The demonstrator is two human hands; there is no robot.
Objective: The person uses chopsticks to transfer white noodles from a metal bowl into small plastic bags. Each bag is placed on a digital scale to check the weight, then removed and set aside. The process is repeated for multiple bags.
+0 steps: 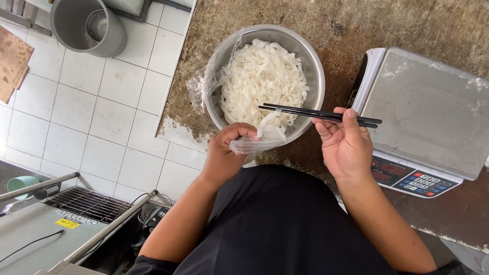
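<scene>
Left hand [227, 147]: it is curling shut, pinching the mouth of a small clear bag [257, 141] at the near rim of the bowl.
Right hand [345, 145]: it is pinching black chopsticks [320, 114] between thumb and fingers.
Chopsticks: they are lying flat, long way going left to right, tips poking over the noodles.
Noodles [261, 81]: wide white ones are sitting in a metal bowl [311, 61] near the left edge of the counter [356, 25]. They are lying just past both hands. A few are hanging into the bag.
Nearer hand: the left one, touching the bowl's rim.
Scale [433, 112]: it is sitting at the right, beside the bowl.
</scene>
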